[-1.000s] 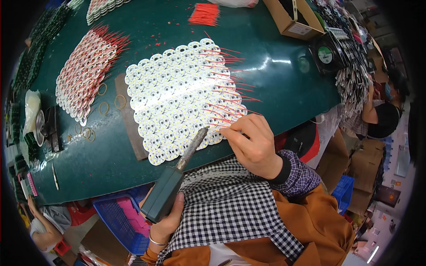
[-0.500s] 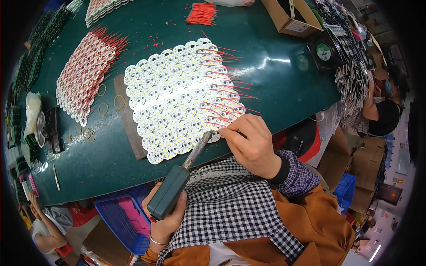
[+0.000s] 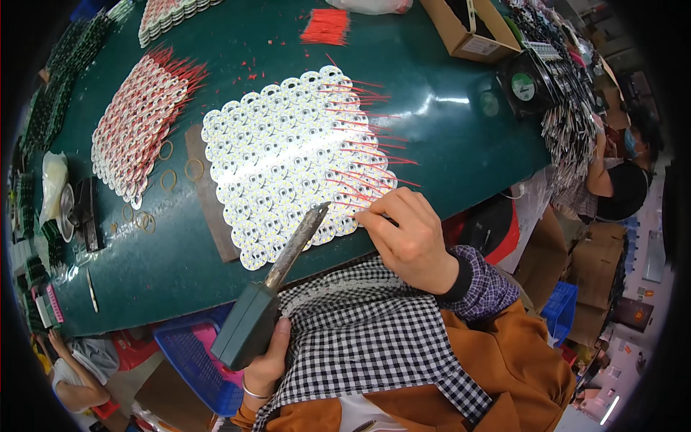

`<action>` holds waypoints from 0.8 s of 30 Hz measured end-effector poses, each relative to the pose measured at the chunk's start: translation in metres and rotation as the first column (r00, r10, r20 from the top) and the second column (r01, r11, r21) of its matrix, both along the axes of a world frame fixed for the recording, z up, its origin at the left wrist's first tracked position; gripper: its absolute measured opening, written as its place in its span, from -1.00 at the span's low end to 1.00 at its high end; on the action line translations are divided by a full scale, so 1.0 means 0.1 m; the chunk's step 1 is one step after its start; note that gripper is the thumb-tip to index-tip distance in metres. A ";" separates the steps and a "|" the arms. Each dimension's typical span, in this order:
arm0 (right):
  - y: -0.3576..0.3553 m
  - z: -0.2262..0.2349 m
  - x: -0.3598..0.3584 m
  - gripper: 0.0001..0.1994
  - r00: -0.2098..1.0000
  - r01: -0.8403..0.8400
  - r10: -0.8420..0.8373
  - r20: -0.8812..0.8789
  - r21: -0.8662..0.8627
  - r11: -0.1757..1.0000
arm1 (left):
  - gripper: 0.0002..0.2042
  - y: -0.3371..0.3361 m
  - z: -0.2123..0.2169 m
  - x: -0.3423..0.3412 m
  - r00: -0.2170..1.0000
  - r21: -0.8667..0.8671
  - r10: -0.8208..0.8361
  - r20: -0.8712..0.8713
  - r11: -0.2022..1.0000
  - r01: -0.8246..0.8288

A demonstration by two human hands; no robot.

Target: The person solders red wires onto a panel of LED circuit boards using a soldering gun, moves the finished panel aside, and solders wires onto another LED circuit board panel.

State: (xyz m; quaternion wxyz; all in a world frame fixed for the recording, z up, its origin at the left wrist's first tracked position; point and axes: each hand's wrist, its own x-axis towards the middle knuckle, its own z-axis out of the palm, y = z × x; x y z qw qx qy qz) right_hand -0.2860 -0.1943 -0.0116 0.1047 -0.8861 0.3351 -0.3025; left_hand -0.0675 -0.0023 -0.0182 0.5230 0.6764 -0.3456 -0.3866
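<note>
A panel of joined round white LED boards (image 3: 270, 155) lies on the green table, with red wires (image 3: 371, 146) sticking out along its right side. My left hand (image 3: 268, 363) is closed around the dark green handle of a soldering iron (image 3: 248, 324). The iron's metal tip is over the lower right part of the panel, left of my right hand (image 3: 414, 241). Thumb and forefinger of that right hand are pinched together at the panel's near right corner, by the wire ends. What they pinch is too small to make out.
Left of the panel is a stack of similar boards with red wires (image 3: 140, 119), and rubber bands (image 3: 168, 179) lie near it. A bundle of red wires (image 3: 326, 27) rests at the back. A cardboard box (image 3: 471, 32) and a black fan (image 3: 524, 85) stand back right.
The soldering iron has shifted left, its tip moving away from the fingers of my right hand and its handle swinging left. My right hand has barely moved.
</note>
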 end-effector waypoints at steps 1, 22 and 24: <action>-0.01 0.05 0.00 -0.78 1.000 -0.004 0.004 -0.018 0.013 1.000 | -0.62 0.01 -0.02 0.03 0.999 -0.032 -0.021 0.030 0.999 0.022; -2.90 -0.32 0.76 -0.88 0.963 0.027 -0.115 -0.245 -0.335 0.942 | -0.57 -0.44 0.09 0.20 0.932 0.061 0.333 -0.142 0.943 -0.328; -2.91 -0.34 0.79 -0.91 0.967 0.036 -0.110 -0.228 -0.309 0.950 | -0.57 -0.44 0.05 0.23 0.941 0.050 0.316 -0.123 0.949 -0.313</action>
